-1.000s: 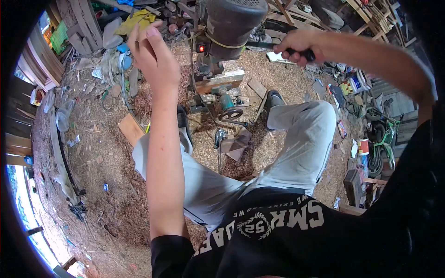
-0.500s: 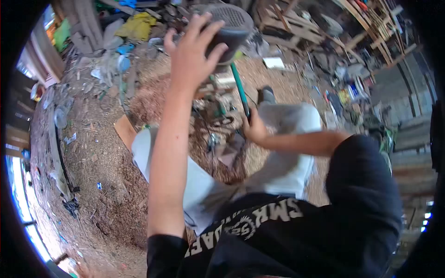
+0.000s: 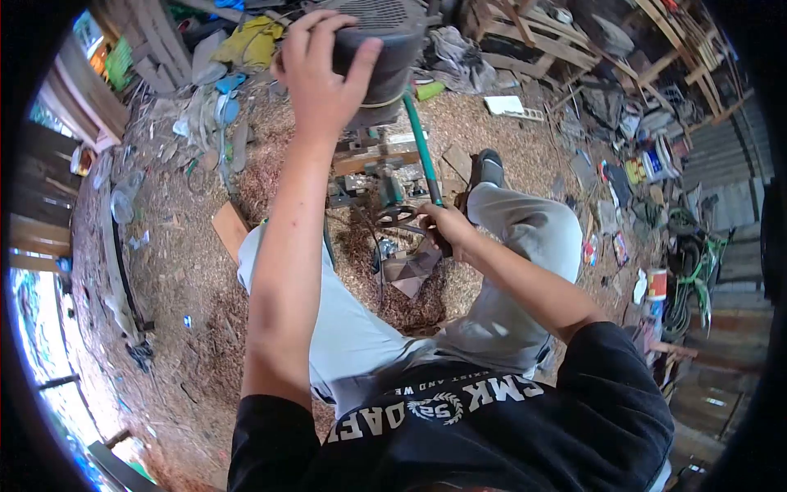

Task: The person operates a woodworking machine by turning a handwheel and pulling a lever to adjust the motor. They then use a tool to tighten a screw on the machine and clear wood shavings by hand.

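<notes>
My left hand point(image 3: 316, 78) rests with spread fingers against the dark, round motor housing point(image 3: 393, 70), which has a slotted top. The thumb lies on the housing's near side and the fingers bend over its left rim. A long green lever point(image 3: 420, 143) slopes down from beside the housing. My right hand point(image 3: 447, 228) is wrapped round its dark lower end. Beneath the housing are a small handwheel point(image 3: 398, 216) and a piece of wood point(image 3: 385, 160) among metal parts. The housing and my left arm hide some of the machine.
Wood shavings point(image 3: 197, 287) cover the ground round my legs. Scrap timber point(image 3: 533, 45) is piled at the back right. A green bicycle point(image 3: 703, 279) stands at the right. A yellow cloth point(image 3: 248, 41) and a long plank point(image 3: 111, 262) lie to the left.
The lever's lower end and my right hand are slightly lower in view. My left hand has shifted a little left on the housing, its fingers more bent. The view is sharper.
</notes>
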{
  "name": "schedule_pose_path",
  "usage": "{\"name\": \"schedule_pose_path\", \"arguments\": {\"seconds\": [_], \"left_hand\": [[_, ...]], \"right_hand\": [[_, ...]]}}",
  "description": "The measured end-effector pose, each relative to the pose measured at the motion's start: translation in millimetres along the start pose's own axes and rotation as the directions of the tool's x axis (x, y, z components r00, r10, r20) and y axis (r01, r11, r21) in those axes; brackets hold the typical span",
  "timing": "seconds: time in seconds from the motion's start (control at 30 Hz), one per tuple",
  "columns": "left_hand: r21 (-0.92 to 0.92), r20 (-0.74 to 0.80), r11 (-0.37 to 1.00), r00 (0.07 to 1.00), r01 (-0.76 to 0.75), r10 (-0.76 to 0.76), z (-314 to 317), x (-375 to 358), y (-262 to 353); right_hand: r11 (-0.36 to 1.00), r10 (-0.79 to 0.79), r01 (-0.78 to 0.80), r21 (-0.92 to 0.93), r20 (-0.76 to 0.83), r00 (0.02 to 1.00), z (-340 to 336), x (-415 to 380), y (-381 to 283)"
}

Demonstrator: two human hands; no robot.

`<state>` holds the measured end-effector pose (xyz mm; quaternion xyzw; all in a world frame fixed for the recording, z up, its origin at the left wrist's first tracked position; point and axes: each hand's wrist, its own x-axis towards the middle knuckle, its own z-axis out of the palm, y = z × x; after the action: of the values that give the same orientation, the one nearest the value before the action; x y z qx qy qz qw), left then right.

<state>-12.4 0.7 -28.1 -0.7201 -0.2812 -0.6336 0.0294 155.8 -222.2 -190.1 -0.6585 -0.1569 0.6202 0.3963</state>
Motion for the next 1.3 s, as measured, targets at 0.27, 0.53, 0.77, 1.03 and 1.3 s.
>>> {"name": "schedule_pose_path", "arguments": {"seconds": [0.27, 0.53, 0.77, 1.03, 1.3], "left_hand": [[-0.104, -0.104, 0.994, 0.993, 0.037, -0.048, 11, 7, 32], [-0.139, -0.142, 0.987, 0.985, 0.075, -0.095, 17, 2, 45], [-0.121, -0.108, 0.992, 0.993, 0.034, -0.047, 6, 7, 32], [-0.175, -0.222, 0.984, 0.975, -0.02, -0.02, 3, 10, 29], [-0.179, -0.152, 0.983, 0.986, 0.044, -0.072, -11, 12, 15]], "right_hand": [[0.811, -0.581, 0.53, 0.249, 0.23, 0.781, -12, -82, -119], [0.349, -0.93, 0.933, 0.094, 0.161, 0.331, 16, 11, -137], [0.283, -0.948, 0.921, -0.267, -0.223, 0.227, 52, 28, -122], [0.404, -0.887, 0.895, 0.187, -0.158, 0.434, 58, 21, -247], [0.27, -0.963, 0.875, -0.402, -0.09, 0.255, 74, 91, -142]]}}
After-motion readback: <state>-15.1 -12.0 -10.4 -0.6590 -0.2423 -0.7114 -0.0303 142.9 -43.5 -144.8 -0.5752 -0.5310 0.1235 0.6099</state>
